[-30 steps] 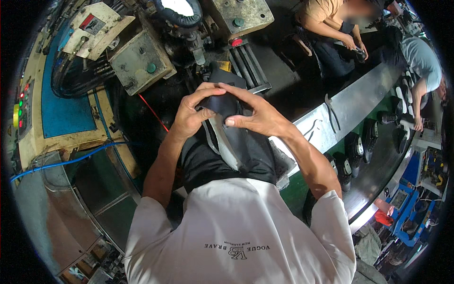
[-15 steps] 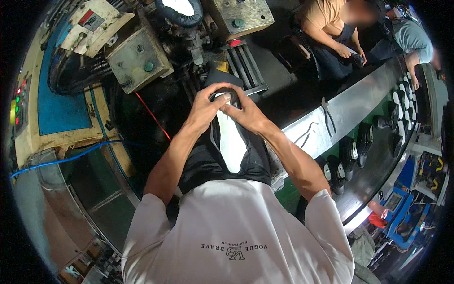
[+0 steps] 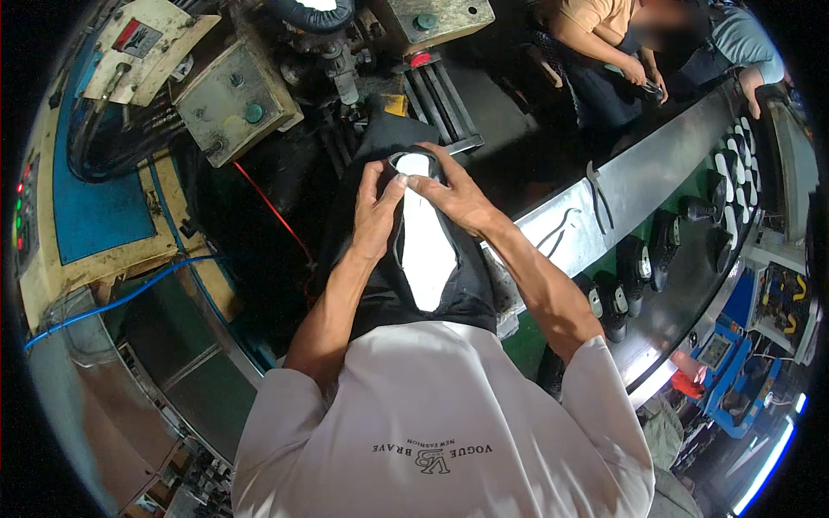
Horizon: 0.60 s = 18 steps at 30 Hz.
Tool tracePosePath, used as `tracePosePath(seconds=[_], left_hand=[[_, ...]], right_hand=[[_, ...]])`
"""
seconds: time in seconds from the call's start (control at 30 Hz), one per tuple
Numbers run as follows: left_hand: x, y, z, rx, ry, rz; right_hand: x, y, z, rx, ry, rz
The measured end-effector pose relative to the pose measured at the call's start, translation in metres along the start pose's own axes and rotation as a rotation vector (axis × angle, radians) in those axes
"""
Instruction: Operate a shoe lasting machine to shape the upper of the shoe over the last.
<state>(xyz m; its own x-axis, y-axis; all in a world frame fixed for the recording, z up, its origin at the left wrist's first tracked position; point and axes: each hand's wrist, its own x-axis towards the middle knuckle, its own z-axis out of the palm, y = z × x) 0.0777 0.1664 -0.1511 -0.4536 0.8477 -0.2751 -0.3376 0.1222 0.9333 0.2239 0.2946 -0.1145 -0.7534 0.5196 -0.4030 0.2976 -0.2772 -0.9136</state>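
A black shoe upper (image 3: 398, 246) rests bottom-up over my lap, its long axis pointing away from me. White insole board (image 3: 426, 255) fills its middle, framed by the dark edge of the upper. My left hand (image 3: 378, 207) grips the far end from the left, its thumb on the white board's edge. From the other side my right hand (image 3: 455, 197) clasps the same end, fingers curled round the far edge and thumb laid on the white. The two thumbs nearly meet. What lies under the upper is hidden.
On my right runs a metal bench (image 3: 622, 190) carrying pliers (image 3: 599, 197) and a second hand tool (image 3: 557, 231). Beyond it, a conveyor (image 3: 661, 332) bears several black shoes (image 3: 665, 250). Machine control boxes (image 3: 237, 102) stand ahead. Two people work at the far right.
My hands have spread a little apart at the far end, uncovering more of the white board there. The whole view has shifted slightly. At the far right, the co-workers' hands have moved.
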Motion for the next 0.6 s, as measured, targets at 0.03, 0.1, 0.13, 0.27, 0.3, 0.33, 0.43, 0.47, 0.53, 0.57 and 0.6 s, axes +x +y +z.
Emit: tracePosePath(seconds=[0.03, 0.1, 0.13, 0.27, 0.3, 0.33, 0.43, 0.47, 0.53, 0.57, 0.6], left_hand=[[0.001, 0.004, -0.002, -0.02, -0.017, -0.09], [0.002, 0.012, -0.006, -0.094, -0.076, -0.094], [0.002, 0.015, -0.007, -0.159, -0.132, -0.116], [-0.001, 0.017, -0.009, -0.19, -0.229, -0.095], [0.0, 0.016, -0.006, -0.161, -0.193, -0.089], [0.002, 0.013, -0.002, -0.155, -0.198, -0.11], [0.005, 0.009, 0.01, 0.133, -0.006, -0.059], [0.005, 0.008, 0.012, 0.149, 0.0, -0.059], [0.001, 0.008, 0.01, 0.104, -0.017, -0.082], [-0.004, 0.008, 0.006, 0.121, -0.025, -0.1], [-0.012, 0.008, 0.001, 0.233, -0.027, -0.119]], right_hand=[[0.0, -0.001, 0.001, -0.014, 0.009, -0.033], [-0.001, -0.002, 0.001, 0.035, 0.003, -0.025], [-0.002, -0.001, 0.001, 0.093, -0.029, -0.041], [-0.009, 0.008, -0.001, 0.542, -0.087, 0.061], [-0.008, 0.009, 0.0, 0.551, -0.079, 0.042], [-0.007, 0.01, -0.001, 0.557, -0.059, 0.046], [-0.001, 0.008, 0.005, 0.353, 0.022, 0.086], [0.001, 0.006, 0.007, 0.348, 0.03, 0.072], [0.001, 0.006, 0.01, 0.261, 0.091, 0.03], [-0.005, 0.007, 0.01, 0.244, 0.079, 0.025], [-0.009, 0.009, 0.011, 0.21, 0.087, 0.031]])
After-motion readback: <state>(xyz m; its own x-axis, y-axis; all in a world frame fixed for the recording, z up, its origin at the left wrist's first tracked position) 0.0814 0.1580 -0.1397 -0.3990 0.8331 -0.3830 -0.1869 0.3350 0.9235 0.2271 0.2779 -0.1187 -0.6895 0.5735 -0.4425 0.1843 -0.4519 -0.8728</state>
